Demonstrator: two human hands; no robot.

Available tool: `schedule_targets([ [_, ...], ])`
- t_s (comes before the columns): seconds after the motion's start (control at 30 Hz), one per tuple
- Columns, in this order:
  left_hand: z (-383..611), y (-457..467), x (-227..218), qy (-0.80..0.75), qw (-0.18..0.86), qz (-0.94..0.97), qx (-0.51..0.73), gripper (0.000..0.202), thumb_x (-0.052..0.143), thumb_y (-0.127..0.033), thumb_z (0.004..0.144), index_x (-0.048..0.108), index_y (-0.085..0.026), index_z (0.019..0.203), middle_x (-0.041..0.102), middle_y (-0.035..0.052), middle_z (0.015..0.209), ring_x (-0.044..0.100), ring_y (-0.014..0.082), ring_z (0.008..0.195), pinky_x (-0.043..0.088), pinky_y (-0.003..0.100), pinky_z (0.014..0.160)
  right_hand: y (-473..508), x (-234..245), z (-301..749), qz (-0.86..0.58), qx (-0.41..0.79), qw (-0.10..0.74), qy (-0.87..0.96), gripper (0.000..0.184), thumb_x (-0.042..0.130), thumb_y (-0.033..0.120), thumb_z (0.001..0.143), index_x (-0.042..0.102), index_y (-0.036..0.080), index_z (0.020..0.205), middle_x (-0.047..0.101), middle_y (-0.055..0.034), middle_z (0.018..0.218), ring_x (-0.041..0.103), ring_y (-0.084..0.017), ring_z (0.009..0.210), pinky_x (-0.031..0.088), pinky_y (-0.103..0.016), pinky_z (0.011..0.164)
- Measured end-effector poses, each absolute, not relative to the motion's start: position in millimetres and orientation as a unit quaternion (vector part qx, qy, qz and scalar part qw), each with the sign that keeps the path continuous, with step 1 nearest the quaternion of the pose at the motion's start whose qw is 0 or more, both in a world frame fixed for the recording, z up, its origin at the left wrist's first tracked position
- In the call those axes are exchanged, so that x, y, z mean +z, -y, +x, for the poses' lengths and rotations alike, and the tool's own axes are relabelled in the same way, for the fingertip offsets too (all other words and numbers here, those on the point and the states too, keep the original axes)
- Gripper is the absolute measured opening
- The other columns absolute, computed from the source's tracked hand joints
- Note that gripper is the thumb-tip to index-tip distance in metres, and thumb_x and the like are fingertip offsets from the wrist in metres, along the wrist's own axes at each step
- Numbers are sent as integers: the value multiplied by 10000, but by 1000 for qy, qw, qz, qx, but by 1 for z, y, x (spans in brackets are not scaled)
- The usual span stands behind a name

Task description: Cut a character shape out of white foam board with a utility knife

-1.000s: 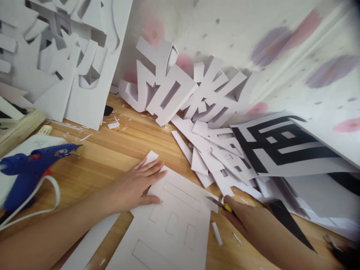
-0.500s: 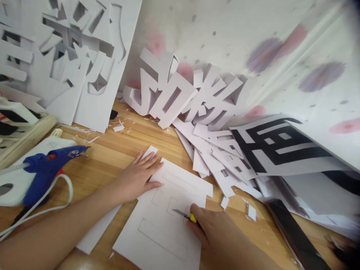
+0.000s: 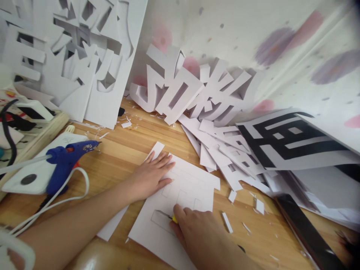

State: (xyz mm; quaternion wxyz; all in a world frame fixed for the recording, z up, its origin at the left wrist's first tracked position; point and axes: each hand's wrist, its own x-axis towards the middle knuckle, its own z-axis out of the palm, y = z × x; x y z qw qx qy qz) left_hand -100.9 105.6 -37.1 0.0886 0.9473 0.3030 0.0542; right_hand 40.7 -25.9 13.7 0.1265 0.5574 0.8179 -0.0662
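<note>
My widest free lane is the worktop (image 3: 123, 150) at centre left of the frame, between the glue gun (image 3: 66, 157) and the left hand (image 3: 150, 176); the left forearm (image 3: 87, 219) and white cable (image 3: 87, 183) bar it below. Near centre, a gap tapers between the marked sheet (image 3: 197, 187) and the heaped cutouts (image 3: 216, 146). The right hand (image 3: 195, 227) and knife (image 3: 174, 219) block lower centre. At lower right I have a scrap-strewn strip, bounded by the black bar (image 3: 309, 228).

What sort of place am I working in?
Probably a craft workspace: a blue glue gun at left, white block characters standing at the back, and a knife in the right hand.
</note>
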Motion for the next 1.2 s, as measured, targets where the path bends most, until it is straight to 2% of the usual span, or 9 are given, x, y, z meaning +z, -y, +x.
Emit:
schedule_targets([
  [0.6,-100,-105,-38,-308,96,944,63,539,283,-502,927,316,-196,1370,223,57,1464,152,205,1358,80,422,1091,25,16,35,555,-44,165,-814,66,436,188,861,478,207,814,617,-4,626,602,-207,459,248,-294,360],
  [0.87,-98,-107,-35,-300,98,949,16,566,264,-516,923,270,-199,1393,159,49,1474,89,211,1367,53,450,1088,23,19,32,516,7,193,-835,58,477,165,826,489,205,785,582,-22,567,560,-184,412,164,-287,342],
  [1.2,-99,-109,-40,-290,81,953,22,572,241,-529,924,258,-208,1398,148,61,1475,72,203,1368,16,439,1088,33,-3,47,521,41,163,-837,50,434,182,849,472,216,845,567,-2,548,557,-179,436,265,-293,399],
])
